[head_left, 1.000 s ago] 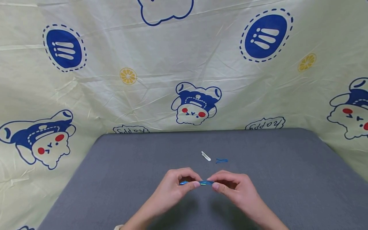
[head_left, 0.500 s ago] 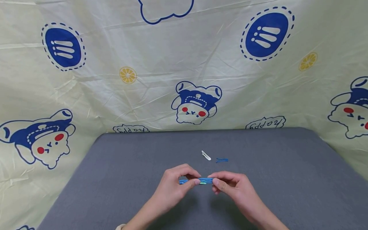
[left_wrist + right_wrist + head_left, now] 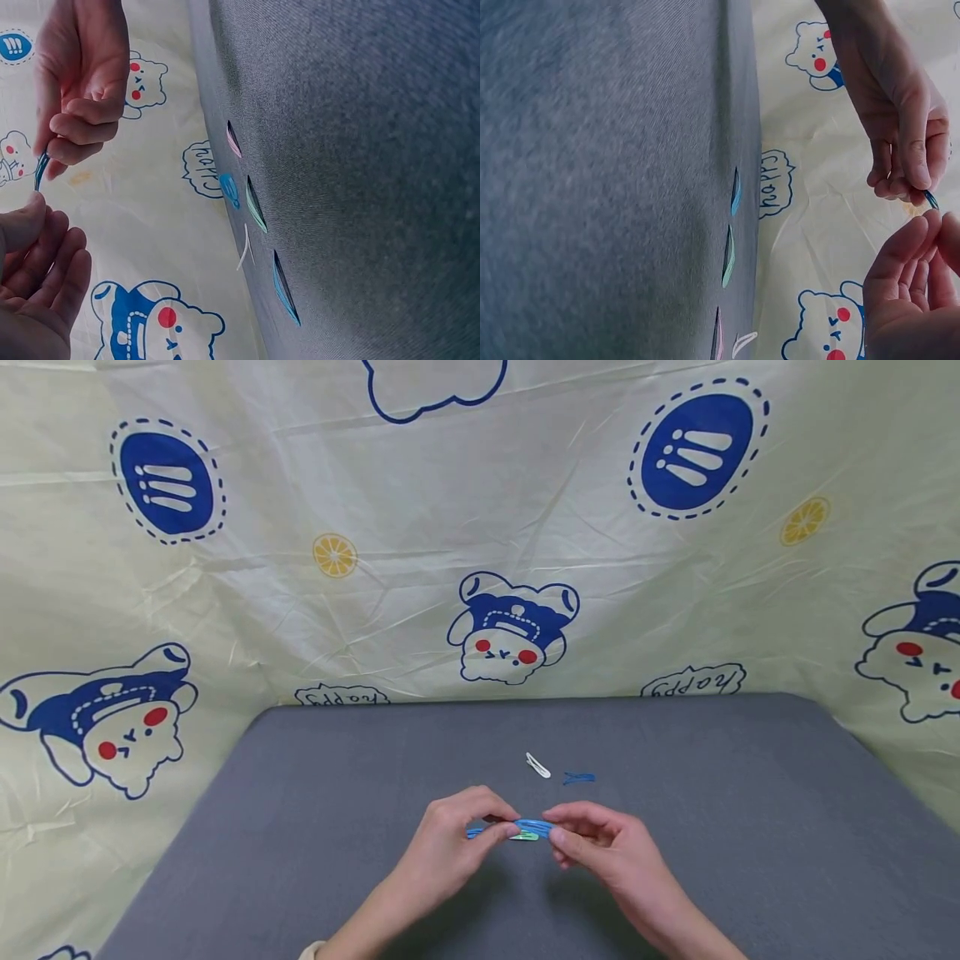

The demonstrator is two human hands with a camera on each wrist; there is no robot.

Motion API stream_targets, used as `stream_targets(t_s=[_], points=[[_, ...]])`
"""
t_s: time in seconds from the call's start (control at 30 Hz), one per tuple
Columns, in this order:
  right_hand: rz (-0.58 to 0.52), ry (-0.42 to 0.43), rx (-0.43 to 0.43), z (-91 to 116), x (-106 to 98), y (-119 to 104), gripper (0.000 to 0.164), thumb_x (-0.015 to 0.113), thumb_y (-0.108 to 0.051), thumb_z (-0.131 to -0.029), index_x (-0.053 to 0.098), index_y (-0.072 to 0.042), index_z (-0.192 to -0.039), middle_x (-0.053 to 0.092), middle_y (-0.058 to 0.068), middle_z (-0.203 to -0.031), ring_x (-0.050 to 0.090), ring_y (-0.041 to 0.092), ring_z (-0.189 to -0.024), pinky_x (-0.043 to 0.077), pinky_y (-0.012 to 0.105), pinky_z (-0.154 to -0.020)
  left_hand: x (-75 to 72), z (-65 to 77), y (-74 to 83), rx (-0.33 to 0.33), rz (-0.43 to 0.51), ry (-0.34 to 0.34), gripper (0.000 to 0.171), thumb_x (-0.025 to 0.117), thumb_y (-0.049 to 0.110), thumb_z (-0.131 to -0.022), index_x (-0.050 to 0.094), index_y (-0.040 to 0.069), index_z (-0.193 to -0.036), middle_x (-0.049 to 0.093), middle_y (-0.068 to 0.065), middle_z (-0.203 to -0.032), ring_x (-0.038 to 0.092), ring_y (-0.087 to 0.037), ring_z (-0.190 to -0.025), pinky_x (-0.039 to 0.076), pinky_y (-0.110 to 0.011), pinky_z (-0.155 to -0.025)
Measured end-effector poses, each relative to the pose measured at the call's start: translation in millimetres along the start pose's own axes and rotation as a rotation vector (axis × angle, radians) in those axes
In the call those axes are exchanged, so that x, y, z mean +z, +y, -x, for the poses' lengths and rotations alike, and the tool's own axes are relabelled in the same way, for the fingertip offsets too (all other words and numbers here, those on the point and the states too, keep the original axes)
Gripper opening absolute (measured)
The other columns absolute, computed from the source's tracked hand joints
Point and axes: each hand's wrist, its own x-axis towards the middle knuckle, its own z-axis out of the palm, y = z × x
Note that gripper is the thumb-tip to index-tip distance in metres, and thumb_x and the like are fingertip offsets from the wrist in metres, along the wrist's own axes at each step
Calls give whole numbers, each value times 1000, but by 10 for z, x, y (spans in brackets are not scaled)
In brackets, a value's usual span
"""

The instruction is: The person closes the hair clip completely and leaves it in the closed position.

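Observation:
A blue hair clip spans the gap between both hands, bowed slightly upward. My left hand pinches its left end between thumb and fingers. The opposite end is pinched by my right hand. In the left wrist view the held clip appears edge-on as a thin dark curve. Beneath the hands, a green clip lies on the table between a pink clip and another blue clip. From the head camera the pink one is hidden, and the green and blue ones are partly covered.
Farther back on the grey table lie a white hair clip and one more blue clip. Behind the table's far edge hangs a pale cloth printed with cartoon figures.
The held blue clip has gone from nearly flat to bowed and shows more of its face. It has risen slightly, uncovering more of the green clip below. Both hands keep their pinch.

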Motion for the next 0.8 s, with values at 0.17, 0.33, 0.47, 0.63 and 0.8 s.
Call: stream_targets(t_s=[0.17, 0.33, 0.47, 0.63, 0.8], points=[[119, 52, -54, 5, 17, -5, 26, 77, -11, -86, 69, 1, -107, 67, 18, -92, 66, 25, -75, 56, 33, -70, 2, 4, -38, 1, -5, -3, 10, 77, 7, -84, 74, 12, -92, 67, 11, -87, 60, -3, -80, 50, -22, -72], [208, 71, -85, 9, 31, -15, 24, 80, -12, -82, 71, -3, -103, 69, 12, -89, 67, 21, -76, 56, 31, -69, 12, 20, -73, 9, -10, -15, 9, 77, 6, -84, 74, 11, -92, 67, 10, -86, 59, -3, -80, 50, -21, -72], [256, 89, -102, 10, 47, -2, 21, 81, -11, -82, 72, -6, -100, 69, 9, -86, 67, 20, -75, 56, 31, -67, 23, 29, -88, 24, -25, -34, 8, 76, 6, -85, 74, 10, -92, 67, 9, -87, 59, -4, -81, 50, -21, -71], [292, 125, -115, 19, 49, 15, 18, 81, -12, -82, 73, -10, -97, 69, 6, -83, 66, 20, -73, 55, 30, -64, 32, 31, -97, 26, -22, -63, 9, 77, 7, -85, 73, 11, -93, 66, 9, -88, 59, -3, -82, 51, -21, -72], [324, 140, -101, 22, 54, 4, 18, 81, -15, -82, 73, -12, -97, 69, 4, -83, 66, 20, -74, 55, 30, -65, 30, 25, -94, 19, -30, -66, 10, 77, 6, -84, 74, 10, -92, 66, 9, -87, 58, -4, -81, 50, -19, -72]])
